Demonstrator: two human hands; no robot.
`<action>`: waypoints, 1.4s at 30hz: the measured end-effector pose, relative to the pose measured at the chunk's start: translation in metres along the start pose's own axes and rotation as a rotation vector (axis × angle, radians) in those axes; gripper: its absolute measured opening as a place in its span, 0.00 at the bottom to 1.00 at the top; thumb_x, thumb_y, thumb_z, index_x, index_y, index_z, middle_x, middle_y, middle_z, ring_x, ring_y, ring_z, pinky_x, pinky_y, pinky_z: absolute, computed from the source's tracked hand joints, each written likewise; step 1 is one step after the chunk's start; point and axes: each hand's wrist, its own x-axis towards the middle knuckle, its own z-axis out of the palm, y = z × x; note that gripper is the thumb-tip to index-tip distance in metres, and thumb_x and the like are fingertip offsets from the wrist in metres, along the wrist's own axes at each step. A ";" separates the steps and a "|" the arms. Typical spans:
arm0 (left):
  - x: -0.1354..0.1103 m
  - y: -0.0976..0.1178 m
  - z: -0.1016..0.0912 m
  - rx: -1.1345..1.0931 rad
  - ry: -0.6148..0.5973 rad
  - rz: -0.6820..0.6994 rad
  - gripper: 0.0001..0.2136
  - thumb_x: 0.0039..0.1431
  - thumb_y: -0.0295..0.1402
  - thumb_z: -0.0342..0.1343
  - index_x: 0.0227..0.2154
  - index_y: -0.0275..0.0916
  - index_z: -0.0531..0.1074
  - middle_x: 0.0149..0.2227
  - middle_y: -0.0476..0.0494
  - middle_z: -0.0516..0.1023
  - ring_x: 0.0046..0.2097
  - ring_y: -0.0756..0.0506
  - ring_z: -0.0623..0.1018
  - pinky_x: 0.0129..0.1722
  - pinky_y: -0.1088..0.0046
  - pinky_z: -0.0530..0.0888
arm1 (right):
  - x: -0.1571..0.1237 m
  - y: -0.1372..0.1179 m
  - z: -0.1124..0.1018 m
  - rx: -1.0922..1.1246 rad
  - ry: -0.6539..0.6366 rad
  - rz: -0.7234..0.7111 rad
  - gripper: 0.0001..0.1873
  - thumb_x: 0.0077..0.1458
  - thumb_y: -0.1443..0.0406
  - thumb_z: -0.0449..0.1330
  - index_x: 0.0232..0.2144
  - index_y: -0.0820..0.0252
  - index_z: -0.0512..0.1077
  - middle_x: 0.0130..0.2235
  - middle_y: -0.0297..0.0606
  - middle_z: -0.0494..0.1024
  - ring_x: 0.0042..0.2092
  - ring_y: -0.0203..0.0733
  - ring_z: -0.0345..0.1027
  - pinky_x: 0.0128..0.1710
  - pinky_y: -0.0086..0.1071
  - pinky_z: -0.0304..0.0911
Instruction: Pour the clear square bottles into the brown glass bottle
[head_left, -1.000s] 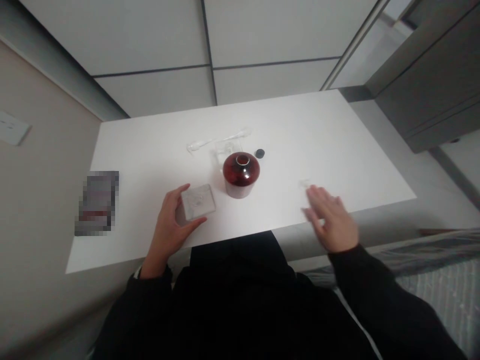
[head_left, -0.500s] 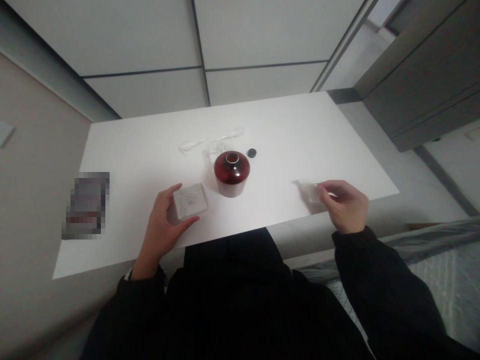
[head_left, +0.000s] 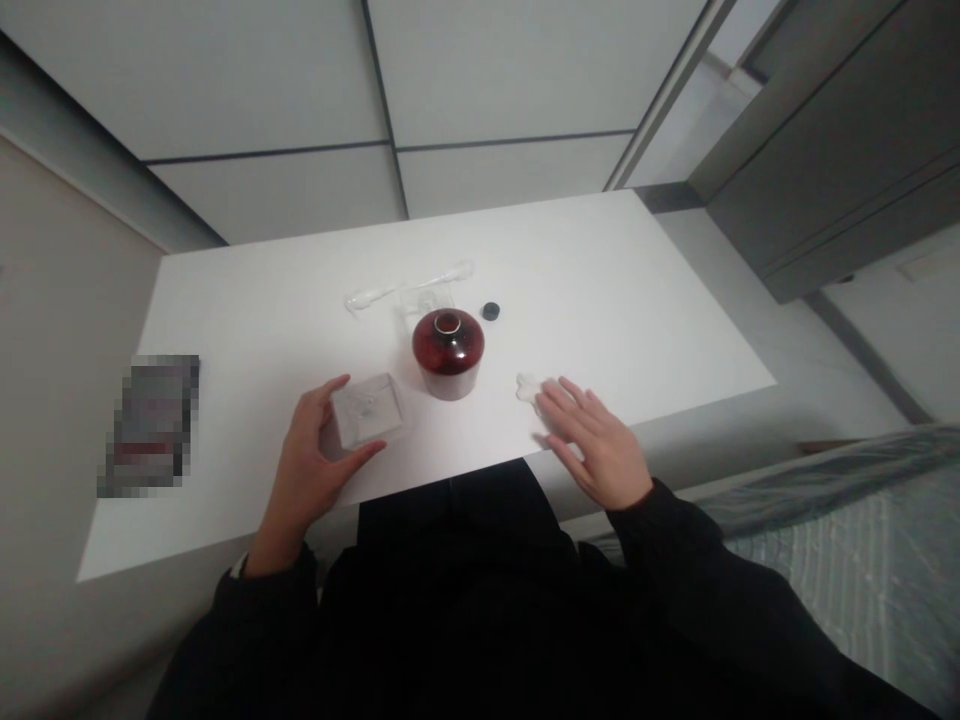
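Note:
My left hand (head_left: pixel 315 450) has its thumb and fingers around the sides of a clear square box (head_left: pixel 367 412), near the table's front edge. Something clear, too faint to name, shows in the box. My right hand (head_left: pixel 596 435) lies palm down with fingers stretched out, at a small clear flat piece (head_left: pixel 527 387) whose right part the fingers cover. Between the hands stands a dark red glass bottle (head_left: pixel 448 355), upright, its round mouth uncovered. Behind it to the right lies a small black cap (head_left: pixel 491 311).
Behind the bottle is another clear square item (head_left: pixel 427 298), partly hidden. A long clear stick-like thing (head_left: pixel 409 286) lies beyond it. At the left of the white table (head_left: pixel 600 270) a blurred-out dark object (head_left: pixel 150 425) rests. White panels (head_left: pixel 510 70) rise behind.
My right hand has moved left from the table's right side, opened from a pinch and come down flat by the clear piece. My left hand stays around the box. The view has shifted slightly.

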 end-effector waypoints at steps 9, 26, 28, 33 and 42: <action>0.000 0.005 0.000 0.007 0.000 0.001 0.37 0.59 0.52 0.69 0.67 0.46 0.65 0.63 0.36 0.72 0.65 0.32 0.75 0.65 0.46 0.75 | -0.001 -0.117 0.059 0.060 -0.219 -0.353 0.47 0.68 0.41 0.55 0.73 0.72 0.59 0.74 0.52 0.62 0.76 0.55 0.55 0.75 0.52 0.58; -0.002 0.003 0.000 0.022 -0.004 0.013 0.37 0.59 0.52 0.69 0.68 0.47 0.64 0.63 0.37 0.71 0.64 0.33 0.75 0.65 0.47 0.75 | -0.011 -0.017 0.022 -0.210 -0.034 0.117 0.48 0.69 0.39 0.50 0.77 0.63 0.50 0.74 0.55 0.64 0.77 0.64 0.53 0.72 0.70 0.51; -0.003 0.003 0.000 0.025 -0.009 -0.006 0.37 0.59 0.51 0.68 0.68 0.47 0.64 0.63 0.37 0.71 0.64 0.33 0.75 0.64 0.47 0.76 | -0.013 -0.070 0.041 -0.101 -0.097 -0.110 0.52 0.68 0.37 0.50 0.78 0.65 0.46 0.74 0.51 0.62 0.77 0.59 0.52 0.74 0.61 0.54; -0.007 0.002 -0.001 0.063 0.002 -0.028 0.35 0.62 0.51 0.66 0.68 0.48 0.64 0.63 0.37 0.71 0.65 0.33 0.75 0.66 0.45 0.73 | -0.010 -0.058 0.035 -0.185 -0.106 -0.158 0.44 0.71 0.44 0.51 0.78 0.57 0.46 0.74 0.42 0.65 0.78 0.59 0.51 0.73 0.63 0.55; -0.012 -0.001 -0.003 0.120 -0.015 -0.016 0.32 0.64 0.48 0.64 0.68 0.53 0.62 0.63 0.40 0.73 0.64 0.32 0.76 0.64 0.42 0.77 | 0.094 0.117 0.001 -0.436 -0.045 0.205 0.36 0.74 0.50 0.42 0.70 0.68 0.65 0.71 0.56 0.67 0.76 0.71 0.53 0.68 0.76 0.54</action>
